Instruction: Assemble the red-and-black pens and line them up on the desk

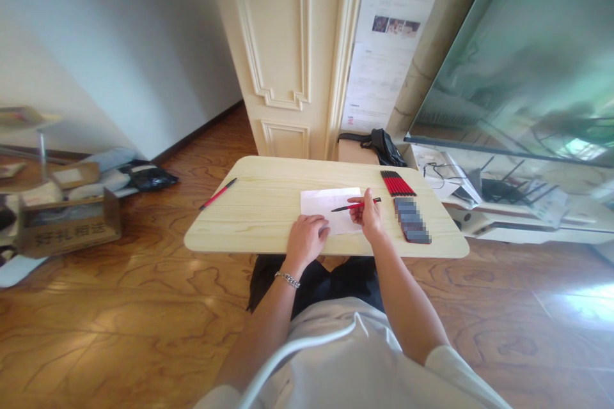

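A red pen with black ends (341,208) is gripped in my right hand (368,216), its dark tip pointing left over a white sheet of paper (326,200). My left hand (307,238) rests on the lower left part of that sheet, fingers curved and pressed down on the paper, with the thumb at its lower edge. Just right of my right hand lies a smartphone (411,221), its screen pixelated. Several red and black pens (399,184) lie side by side above the phone. Far to the left, a single red and black pen (219,193) lies slantwise.
The light wooden table (268,204) has rounded corners. A cream panelled door (283,32) stands behind it. Beyond the right end are a black bag (386,147) and a white cabinet (527,230) with routers and cables. An open cardboard box (71,227) sits on the floor at left.
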`<state>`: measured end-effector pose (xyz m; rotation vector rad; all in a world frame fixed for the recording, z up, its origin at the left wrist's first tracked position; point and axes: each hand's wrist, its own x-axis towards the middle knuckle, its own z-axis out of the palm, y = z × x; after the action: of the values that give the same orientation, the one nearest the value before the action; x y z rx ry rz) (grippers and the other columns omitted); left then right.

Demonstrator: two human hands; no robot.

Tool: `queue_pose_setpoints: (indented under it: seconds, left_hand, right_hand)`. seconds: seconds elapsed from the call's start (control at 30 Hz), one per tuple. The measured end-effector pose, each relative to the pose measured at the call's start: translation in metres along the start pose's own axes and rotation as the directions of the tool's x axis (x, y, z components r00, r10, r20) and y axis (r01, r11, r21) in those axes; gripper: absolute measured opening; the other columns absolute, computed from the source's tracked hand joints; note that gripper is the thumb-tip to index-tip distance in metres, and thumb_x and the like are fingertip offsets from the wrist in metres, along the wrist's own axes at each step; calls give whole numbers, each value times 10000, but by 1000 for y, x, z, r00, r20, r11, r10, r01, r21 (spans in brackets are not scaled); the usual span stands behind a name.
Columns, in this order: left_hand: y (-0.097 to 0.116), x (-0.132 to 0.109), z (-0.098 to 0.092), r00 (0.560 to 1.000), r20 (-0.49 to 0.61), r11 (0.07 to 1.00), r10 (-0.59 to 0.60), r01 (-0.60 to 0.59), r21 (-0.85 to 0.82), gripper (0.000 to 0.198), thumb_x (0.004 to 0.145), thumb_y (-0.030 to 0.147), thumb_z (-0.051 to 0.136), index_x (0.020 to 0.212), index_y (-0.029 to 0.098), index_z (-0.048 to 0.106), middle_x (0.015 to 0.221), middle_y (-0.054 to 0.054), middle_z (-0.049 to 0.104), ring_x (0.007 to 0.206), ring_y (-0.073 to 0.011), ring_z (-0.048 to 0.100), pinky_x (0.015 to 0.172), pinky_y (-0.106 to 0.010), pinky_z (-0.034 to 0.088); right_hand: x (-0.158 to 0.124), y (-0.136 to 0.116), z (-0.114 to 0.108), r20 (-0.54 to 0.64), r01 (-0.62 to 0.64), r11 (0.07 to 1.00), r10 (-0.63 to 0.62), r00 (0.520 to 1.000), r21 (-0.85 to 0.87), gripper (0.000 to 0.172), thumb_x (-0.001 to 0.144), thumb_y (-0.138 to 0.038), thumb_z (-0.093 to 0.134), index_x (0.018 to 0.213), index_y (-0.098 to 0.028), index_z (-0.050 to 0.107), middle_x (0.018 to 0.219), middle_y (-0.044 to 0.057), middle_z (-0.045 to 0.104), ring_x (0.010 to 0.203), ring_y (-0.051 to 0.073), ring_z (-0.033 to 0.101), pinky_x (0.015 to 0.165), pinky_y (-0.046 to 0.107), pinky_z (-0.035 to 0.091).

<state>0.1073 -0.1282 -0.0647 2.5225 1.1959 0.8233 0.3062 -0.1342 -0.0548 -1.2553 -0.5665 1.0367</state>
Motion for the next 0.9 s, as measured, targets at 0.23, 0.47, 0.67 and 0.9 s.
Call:
queue_pose_setpoints:
  seconds: [0.23,0.47,0.67,0.9]
  left_hand:
    - [1,0,0,1000,2,1000,-8,8,11,219,894,291,547,1023,257,720,1142,-39,687,1026,-240,575,951,-390,427]
    - [1,0,0,1000,0,1000,-2,2,13,223,891,292,550,1033,262,720,1139,-43,687,1023,-238,575,956,-393,429]
    - [1,0,1,1000,-5,1000,-5,5,3,221,887,288,556,1033,263,720,1135,-42,689,1014,-236,579,957,-390,430]
    - [0,0,1,1000,-16,1000,2,-2,10,216,890,291,554,1024,266,722,1136,-33,690,1006,-239,575,938,-384,432]
  right_hand:
    - [0,20,1,41,271,932,-270,962,-240,269,634,-390,784,689,-182,622,491,-26,571,429,93,473,427,209,353]
    - [0,24,5,124,304,846,-278,952,-438,167,715,-338,642,688,-176,668,568,10,635,494,128,544,478,240,394]
    - [-2,23,6,119,296,785,-277,954,-544,133,710,-297,596,665,-185,652,568,-6,630,520,135,554,508,247,397]
    - [-3,21,5,120,291,793,-269,956,-535,118,706,-277,598,639,-185,632,553,-7,618,515,131,543,501,245,384]
